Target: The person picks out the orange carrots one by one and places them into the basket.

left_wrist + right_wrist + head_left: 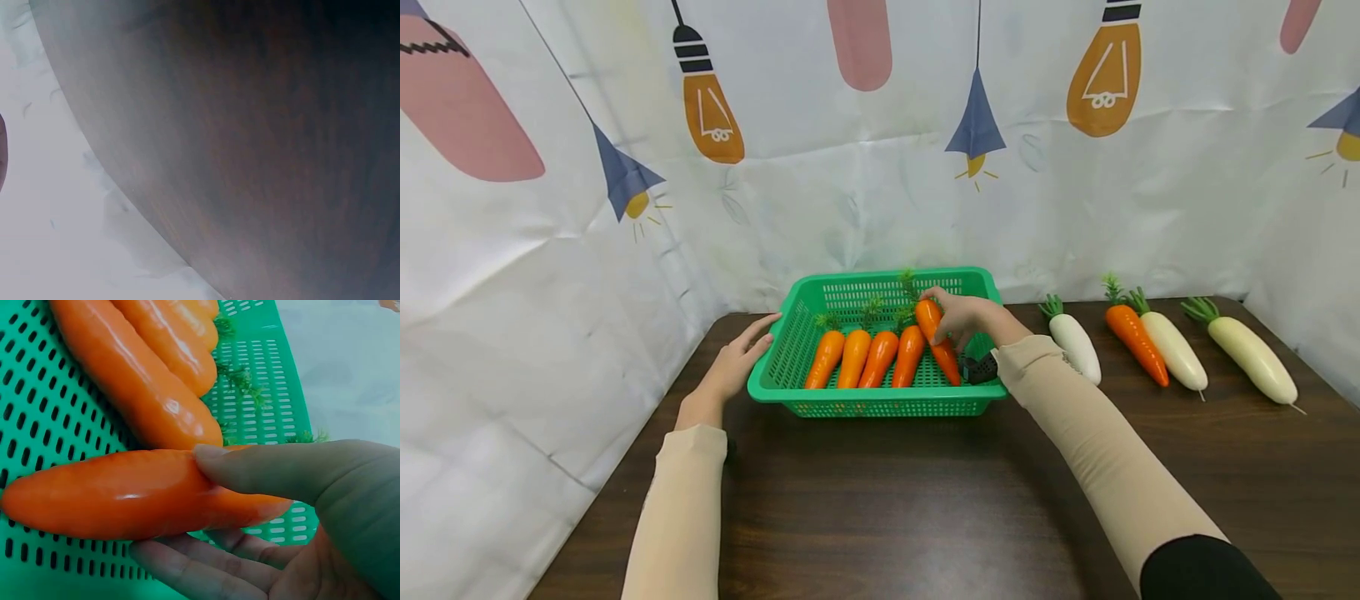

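My right hand (957,318) grips a carrot (119,494) inside the green basket (880,397), thumb over its top and fingers beneath in the right wrist view. Leafy green tops the carrot's upper end in the head view. To its left, several other orange carrots (854,358) lie side by side in the basket, their tips toward the near wall. My left hand (735,367) rests at the basket's left rim with its fingers extended. The left wrist view holds only table and white sheet, with a sliver of skin at its edge.
Right of the basket on the dark wooden table (880,500) lie a white radish (1075,346), a loose carrot (1137,342) beside a pale radish (1176,350), and another pale radish (1255,358). A patterned white sheet (865,208) hangs behind and along the sides.
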The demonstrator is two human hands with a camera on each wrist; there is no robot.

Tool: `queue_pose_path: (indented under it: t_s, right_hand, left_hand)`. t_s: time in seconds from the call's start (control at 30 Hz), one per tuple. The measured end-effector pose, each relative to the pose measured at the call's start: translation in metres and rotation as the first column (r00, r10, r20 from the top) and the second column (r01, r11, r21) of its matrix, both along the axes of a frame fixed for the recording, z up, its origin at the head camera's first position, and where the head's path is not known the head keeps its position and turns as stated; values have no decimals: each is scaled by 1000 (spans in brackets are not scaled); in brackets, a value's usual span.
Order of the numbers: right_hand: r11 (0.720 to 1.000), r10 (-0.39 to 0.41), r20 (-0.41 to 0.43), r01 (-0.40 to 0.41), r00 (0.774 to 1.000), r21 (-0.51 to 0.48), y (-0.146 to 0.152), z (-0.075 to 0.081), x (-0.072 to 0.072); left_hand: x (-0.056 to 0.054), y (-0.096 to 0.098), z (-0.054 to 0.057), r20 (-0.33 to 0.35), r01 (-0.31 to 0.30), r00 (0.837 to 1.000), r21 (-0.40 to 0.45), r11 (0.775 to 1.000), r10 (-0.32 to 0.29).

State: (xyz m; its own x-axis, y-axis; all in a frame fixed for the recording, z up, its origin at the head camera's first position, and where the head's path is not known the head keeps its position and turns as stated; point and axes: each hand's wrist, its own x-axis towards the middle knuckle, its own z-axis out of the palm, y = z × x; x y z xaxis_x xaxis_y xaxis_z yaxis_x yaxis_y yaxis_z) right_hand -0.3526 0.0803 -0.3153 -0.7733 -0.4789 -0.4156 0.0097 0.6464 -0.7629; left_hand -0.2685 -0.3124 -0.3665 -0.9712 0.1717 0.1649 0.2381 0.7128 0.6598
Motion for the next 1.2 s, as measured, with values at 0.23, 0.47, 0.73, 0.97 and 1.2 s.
queue_pose_path:
  t_s: [0.23, 0.47, 0.73, 0.97, 1.2]
  right_hand:
    - [999, -26, 23, 25, 999, 27, 2, -2, -1]
    - [995, -19, 63, 13, 998, 94, 3, -3, -1]
    - [984, 9, 90, -24, 996, 175, 0, -8, -3]
    - [968, 102, 68, -115, 992, 222, 1, -10, -3]
    - [971, 126, 92, -142, 988, 192, 1, -11, -6]
  left_hand:
    - [0, 1, 1, -4, 2, 1000, 2, 1000, -2]
    - [0, 0, 0, -2, 3, 1000, 1, 1000, -3]
    - [-2, 0, -1, 9, -1, 1000, 22, 1000, 1]
    - [-1, 1, -1, 5, -5, 1000, -2, 1000, 5]
    - [-2, 0, -1, 9, -5, 1000, 23, 1000, 4]
